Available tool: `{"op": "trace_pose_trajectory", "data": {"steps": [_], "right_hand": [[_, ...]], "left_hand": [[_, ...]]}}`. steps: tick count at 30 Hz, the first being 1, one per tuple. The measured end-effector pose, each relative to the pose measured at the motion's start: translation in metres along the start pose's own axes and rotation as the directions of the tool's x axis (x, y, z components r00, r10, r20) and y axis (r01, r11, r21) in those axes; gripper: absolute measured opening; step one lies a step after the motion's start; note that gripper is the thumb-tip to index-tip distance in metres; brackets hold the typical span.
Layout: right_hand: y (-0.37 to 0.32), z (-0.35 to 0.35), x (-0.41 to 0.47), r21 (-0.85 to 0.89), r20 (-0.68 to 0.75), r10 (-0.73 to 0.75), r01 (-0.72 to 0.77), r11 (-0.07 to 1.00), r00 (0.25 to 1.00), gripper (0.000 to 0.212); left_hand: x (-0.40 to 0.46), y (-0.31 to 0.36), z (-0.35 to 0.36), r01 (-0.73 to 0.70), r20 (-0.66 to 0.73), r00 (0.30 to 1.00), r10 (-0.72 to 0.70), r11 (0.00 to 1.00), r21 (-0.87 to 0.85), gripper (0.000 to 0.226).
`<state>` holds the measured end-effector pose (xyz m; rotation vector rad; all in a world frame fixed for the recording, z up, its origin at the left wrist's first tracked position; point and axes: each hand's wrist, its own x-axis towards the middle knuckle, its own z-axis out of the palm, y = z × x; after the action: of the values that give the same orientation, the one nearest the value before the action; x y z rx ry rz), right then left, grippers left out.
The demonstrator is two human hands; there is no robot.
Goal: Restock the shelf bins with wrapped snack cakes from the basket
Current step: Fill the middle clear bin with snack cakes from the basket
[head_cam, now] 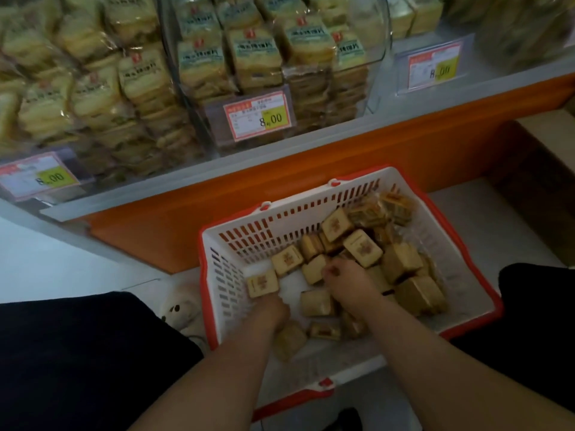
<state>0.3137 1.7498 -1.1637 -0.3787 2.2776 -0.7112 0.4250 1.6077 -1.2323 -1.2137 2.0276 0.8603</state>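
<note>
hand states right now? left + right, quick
Left hand: gripping a wrapped snack cake in the basket.
Right hand: down among the cakes, fingers curled on one; grip not clearly visible.

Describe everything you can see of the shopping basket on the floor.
The basket is white slotted plastic with a red rim and red hinge clips. It sits on the pale floor below the orange shelf base, between the person's knees. It is partly filled with loose wrapped snack cakes, mostly at the right. The left hand and right hand reach inside among them.
</note>
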Motion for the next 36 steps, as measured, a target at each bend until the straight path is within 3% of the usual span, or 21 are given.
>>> {"op": "trace_pose_trajectory", "data": {"steps": [5, 8, 10, 12, 14, 16, 18, 21, 23, 26, 29, 32, 36], "right_hand": [[0.003, 0.005, 0.008, 0.040, -0.030, 0.026, -0.025, 0.999, 0.999, 0.015], [-0.001, 0.010, 0.008, 0.026, 0.008, 0.037, -0.037, 0.999, 0.999, 0.016], [-0.002, 0.009, 0.008, 0.029, 0.013, 0.047, -0.047, 0.998, 0.999, 0.017], [-0.003, 0.004, 0.007, 0.073, 0.004, 0.070, -0.070, 0.995, 0.998, 0.017], [-0.004, -0.004, 0.006, 0.134, -0.020, 0.110, -0.106, 0.985, 0.994, 0.016], [-0.009, -0.014, 0.005, 0.272, -0.046, 0.170, -0.151, 0.950, 0.984, 0.015], [-0.017, -0.027, 0.000, 0.458, 0.011, 0.227, -0.206, 0.865, 0.974, 0.019], [-0.029, -0.049, -0.010, 0.490, 0.118, 0.082, -0.130, 0.862, 0.990, 0.025], [-0.036, -0.065, -0.018, 0.514, 0.065, 0.022, -0.053, 0.856, 0.998, 0.026], [-0.046, -0.097, -0.031, 0.575, -0.031, -0.036, 0.048, 0.817, 0.999, 0.013], [-0.062, -0.137, -0.046, 0.542, -0.054, -0.147, 0.152, 0.826, 0.988, 0.016], [-0.081, -0.167, -0.060, 0.527, -0.020, -0.236, 0.211, 0.823, 0.972, 0.022], [-0.122, -0.199, -0.076, 0.492, 0.006, -0.363, 0.314, 0.812, 0.932, 0.018]], "left_hand": [[0.006, -0.005, 0.007, 0.048, -0.005, 0.999, -0.048, 0.996, -0.078, 0.041], [0.005, -0.006, 0.011, 0.107, -0.028, 0.993, -0.114, 0.975, -0.195, 0.069], [0.001, -0.003, 0.009, 0.067, -0.035, 0.996, -0.078, 0.965, -0.252, 0.079], [-0.003, 0.003, 0.002, -0.002, -0.062, 0.998, -0.016, 0.961, -0.276, 0.082], [-0.014, 0.015, -0.012, -0.154, -0.111, 0.986, 0.124, 0.930, -0.332, 0.069], [-0.033, 0.030, -0.027, -0.375, -0.174, 0.927, 0.333, 0.826, -0.421, 0.054], [-0.054, 0.041, -0.035, -0.504, -0.231, 0.864, 0.449, 0.748, -0.432, 0.055], [-0.087, 0.058, -0.040, -0.608, -0.304, 0.794, 0.526, 0.685, -0.401, 0.069], [-0.104, 0.069, -0.048, -0.664, -0.378, 0.747, 0.547, 0.640, -0.387, 0.065], [-0.123, 0.085, -0.072, -0.734, -0.343, 0.678, 0.650, 0.618, -0.281, 0.083], [-0.145, 0.095, -0.105, -0.837, -0.217, 0.540, 0.813, 0.545, -0.042, 0.108], [-0.167, 0.106, -0.140, -0.876, -0.128, 0.435, 0.891, 0.452, 0.168, 0.105], [-0.198, 0.121, -0.190, -0.763, -0.143, 0.313, 0.939, 0.338, 0.551, 0.097]]}}
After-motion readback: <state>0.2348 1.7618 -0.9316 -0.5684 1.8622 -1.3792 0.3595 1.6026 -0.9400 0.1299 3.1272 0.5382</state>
